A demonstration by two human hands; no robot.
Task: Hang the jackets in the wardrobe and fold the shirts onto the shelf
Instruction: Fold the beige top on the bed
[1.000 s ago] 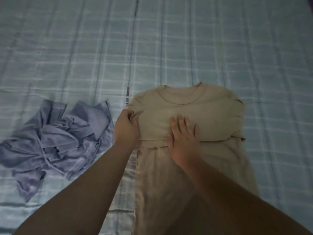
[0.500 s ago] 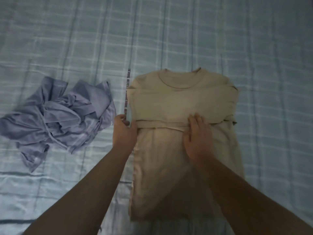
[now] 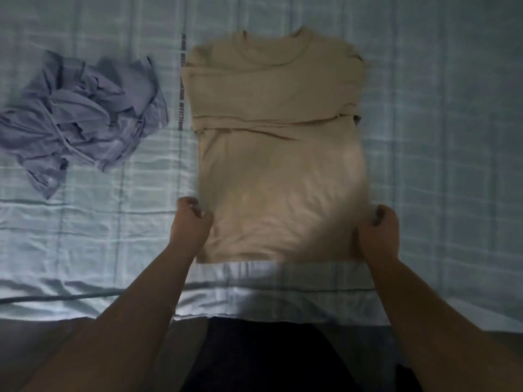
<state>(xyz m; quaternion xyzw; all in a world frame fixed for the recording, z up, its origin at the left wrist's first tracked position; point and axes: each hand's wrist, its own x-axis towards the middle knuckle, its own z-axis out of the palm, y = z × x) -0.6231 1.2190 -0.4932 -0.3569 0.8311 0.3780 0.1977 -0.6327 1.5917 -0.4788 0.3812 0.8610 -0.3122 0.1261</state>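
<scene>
A beige shirt (image 3: 277, 154) lies flat on the bed with its collar away from me and both sleeves folded in across the chest. My left hand (image 3: 191, 222) grips the shirt's lower left edge with curled fingers. At the lower right edge, my right hand (image 3: 379, 233) grips the cloth the same way. The shirt's bottom hem lies just in front of my hands, near the bed's front edge.
A crumpled blue-grey garment (image 3: 82, 114) lies in a heap on the left. The bed has a light blue checked sheet (image 3: 441, 108). Its front edge (image 3: 283, 315) runs below the shirt, with my dark clothing beneath.
Both hands have moved from the folded sleeves at the chest down to the shirt's lower corners. The right hand went from flat to curled on the cloth.
</scene>
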